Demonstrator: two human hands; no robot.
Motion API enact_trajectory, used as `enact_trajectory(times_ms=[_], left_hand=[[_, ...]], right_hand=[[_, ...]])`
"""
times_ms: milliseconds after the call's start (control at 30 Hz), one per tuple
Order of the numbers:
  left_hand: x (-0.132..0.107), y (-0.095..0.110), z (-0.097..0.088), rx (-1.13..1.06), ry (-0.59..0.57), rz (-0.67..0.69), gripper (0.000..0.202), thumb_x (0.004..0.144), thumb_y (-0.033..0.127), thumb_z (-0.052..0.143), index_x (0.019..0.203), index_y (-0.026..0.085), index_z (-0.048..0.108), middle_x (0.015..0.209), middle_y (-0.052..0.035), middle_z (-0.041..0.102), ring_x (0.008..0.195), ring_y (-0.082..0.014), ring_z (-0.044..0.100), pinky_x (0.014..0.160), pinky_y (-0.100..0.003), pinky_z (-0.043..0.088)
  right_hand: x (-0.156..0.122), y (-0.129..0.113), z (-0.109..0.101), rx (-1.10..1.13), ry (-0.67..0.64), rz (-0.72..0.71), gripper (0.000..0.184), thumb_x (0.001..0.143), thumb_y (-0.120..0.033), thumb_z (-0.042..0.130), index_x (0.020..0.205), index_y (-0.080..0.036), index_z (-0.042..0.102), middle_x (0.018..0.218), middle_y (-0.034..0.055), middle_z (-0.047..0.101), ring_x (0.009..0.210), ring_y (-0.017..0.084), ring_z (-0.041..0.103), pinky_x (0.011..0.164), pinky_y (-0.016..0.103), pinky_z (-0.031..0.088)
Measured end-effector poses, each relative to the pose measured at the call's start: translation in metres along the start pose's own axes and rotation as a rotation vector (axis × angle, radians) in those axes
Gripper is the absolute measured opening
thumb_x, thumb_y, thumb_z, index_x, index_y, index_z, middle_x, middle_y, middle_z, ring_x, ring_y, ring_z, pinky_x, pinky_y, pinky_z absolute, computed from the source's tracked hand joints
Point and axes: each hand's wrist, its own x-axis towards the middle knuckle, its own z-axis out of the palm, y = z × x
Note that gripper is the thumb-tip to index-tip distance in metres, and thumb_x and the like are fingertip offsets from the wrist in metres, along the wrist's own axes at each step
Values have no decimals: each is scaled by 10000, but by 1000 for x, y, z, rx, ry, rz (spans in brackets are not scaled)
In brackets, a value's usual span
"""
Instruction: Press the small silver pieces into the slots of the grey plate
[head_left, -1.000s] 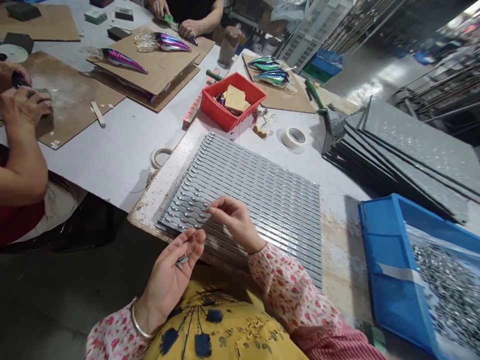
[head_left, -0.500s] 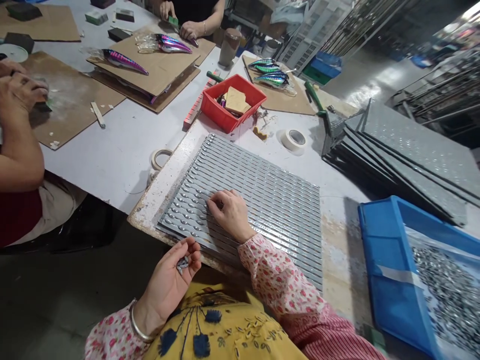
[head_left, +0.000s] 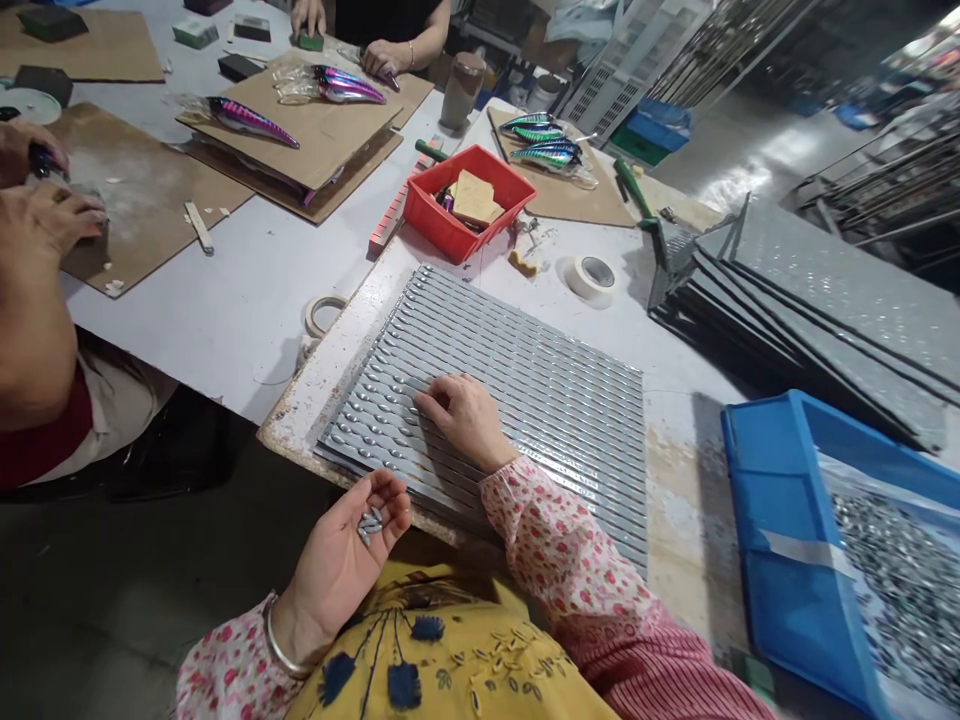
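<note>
My left hand (head_left: 341, 560) is cupped palm up beside the near edge of a grey ridged board. Several small grey spindle-shaped metal pieces (head_left: 369, 524) rest in its palm. My right hand (head_left: 465, 415) lies over the board (head_left: 555, 400), thumb and forefinger drawn together above its left part; whatever they may pinch is hidden. Shiny pieces of the same shape sit in rows along the board's left side. Wavy silvery lines run across the rest of it.
A blue bin (head_left: 780, 560) of small metal pieces stands at right, below stacked grey boards (head_left: 840, 290). Beyond my board are a red tray (head_left: 442, 225) and a tape roll (head_left: 591, 278). Fishing lures (head_left: 251, 120) lie on cardboard; co-workers' hands (head_left: 52, 205) are at left and back.
My left hand has opened a little, showing more of the grey pieces. My right hand has barely moved. The co-workers' hands have shifted.
</note>
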Motion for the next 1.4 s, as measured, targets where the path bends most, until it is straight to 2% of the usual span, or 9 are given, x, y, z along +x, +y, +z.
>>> enact_trajectory(times_ms=[100, 200, 367, 533, 667, 800, 933, 1100, 1400], left_hand=[[-2, 3, 5, -63, -99, 25, 275, 861, 250, 469, 1039, 102, 619, 1146, -132, 604, 1097, -220, 540, 944, -345, 439], [-5, 5, 10, -112, -179, 49, 379, 880, 320, 429, 1178, 118, 547, 1310, -130, 501, 1233, -232, 423, 1019, -365, 360], [-6, 5, 13, -141, -230, 107, 460, 879, 372, 415, 1273, 141, 465, 1274, -130, 527, 1191, -210, 461, 972, -350, 392], [-8, 6, 13, -132, -221, 88, 500, 871, 396, 420, 1300, 141, 437, 1246, -138, 544, 1167, -227, 482, 954, -370, 408], [-7, 7, 14, -123, -184, 87, 469, 869, 374, 436, 1274, 141, 470, 1213, -134, 570, 1166, -224, 490, 961, -366, 418], [-1, 3, 9, -22, -61, 156, 298, 865, 182, 458, 1128, 127, 586, 1128, -122, 626, 1105, -201, 546, 923, -313, 466], [3, 0, 3, 109, 51, 161, 206, 811, 64, 512, 964, 117, 639, 878, -79, 678, 731, -100, 640, 669, -176, 533], [1, -1, 3, 185, 18, 100, 136, 773, 79, 585, 893, 133, 619, 785, -38, 646, 579, -55, 574, 522, -141, 491], [0, -4, 4, 225, -54, 68, 92, 780, 121, 592, 867, 136, 618, 803, -54, 645, 652, -82, 586, 586, -176, 497]], right_hand=[[-3, 0, 1, 48, 44, 5, 232, 818, -377, 570, 676, -194, 570, 664, 20, 585, 679, 170, 493, 627, 277, 340], [-13, -10, -8, 287, 64, -43, 229, 834, -386, 558, 721, -187, 576, 696, 24, 573, 684, 160, 498, 634, 276, 371], [-36, -43, -28, 453, -280, -511, 154, 831, -342, 588, 879, -206, 640, 837, 48, 613, 764, 168, 492, 716, 306, 395], [-50, -53, -16, 332, -259, -600, 149, 877, -295, 514, 920, -201, 621, 892, 64, 620, 788, 178, 472, 737, 327, 394], [-52, -50, -12, 315, -199, -570, 148, 893, -279, 474, 900, -200, 599, 872, 66, 610, 800, 181, 482, 740, 329, 397], [-39, -34, -22, 445, -86, -346, 141, 892, -269, 471, 833, -199, 577, 805, 45, 598, 781, 167, 509, 746, 317, 404], [-16, -6, -20, 318, 74, -100, 160, 863, -282, 510, 755, -192, 586, 752, 35, 599, 743, 174, 507, 713, 315, 386], [-1, 5, -6, 104, 26, -18, 141, 834, -266, 544, 744, -185, 617, 770, 39, 624, 768, 183, 516, 719, 302, 371], [6, 1, -9, -22, -24, -19, 185, 825, -306, 551, 688, -191, 597, 727, 26, 624, 733, 173, 511, 677, 280, 351]])
